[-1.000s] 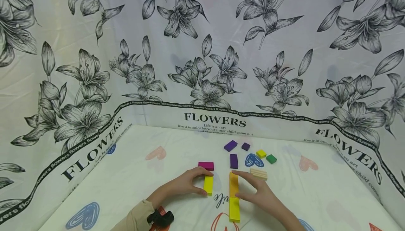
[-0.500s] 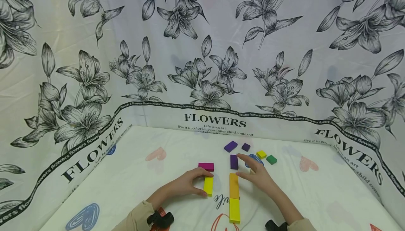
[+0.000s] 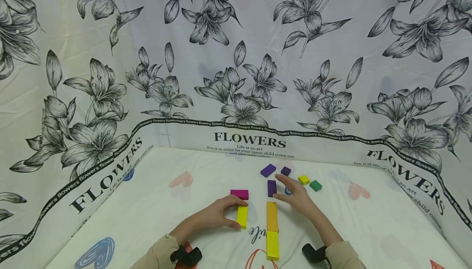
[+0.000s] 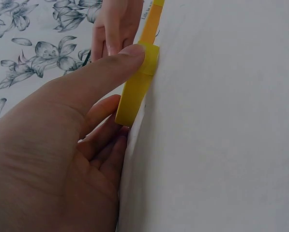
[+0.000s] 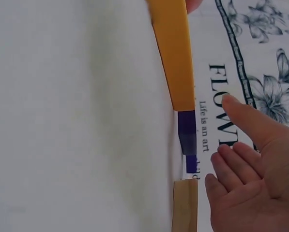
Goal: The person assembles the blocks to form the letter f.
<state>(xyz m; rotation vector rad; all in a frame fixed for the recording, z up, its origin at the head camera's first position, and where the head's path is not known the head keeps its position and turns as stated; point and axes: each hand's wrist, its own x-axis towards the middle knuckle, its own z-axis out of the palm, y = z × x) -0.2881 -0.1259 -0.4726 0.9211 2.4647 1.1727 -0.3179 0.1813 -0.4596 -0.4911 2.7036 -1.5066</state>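
Observation:
My left hand (image 3: 217, 213) pinches a yellow block (image 3: 242, 217) lengthwise between thumb and index finger, on the cloth. In the left wrist view the thumb presses one end of that yellow block (image 4: 134, 96). A magenta block (image 3: 239, 194) lies just beyond it. My right hand (image 3: 298, 197) spreads thumb and index finger beside a purple block (image 3: 271, 188), holding nothing. In the right wrist view the right hand (image 5: 250, 169) is apart from the blocks. An orange block (image 3: 272, 216) and a second yellow block (image 3: 273, 245) lie end to end nearer me.
Beyond the right hand are another purple block (image 3: 268, 170), a small purple block (image 3: 285, 171), a small yellow block (image 3: 304, 179) and a green block (image 3: 315, 185). A plain wooden block (image 5: 185, 205) shows in the right wrist view. A flower-printed curtain (image 3: 236, 80) rises behind.
My right hand has left the orange block and moved away from me to the purple block, fingers spread. My left hand keeps its pinch on the yellow block.

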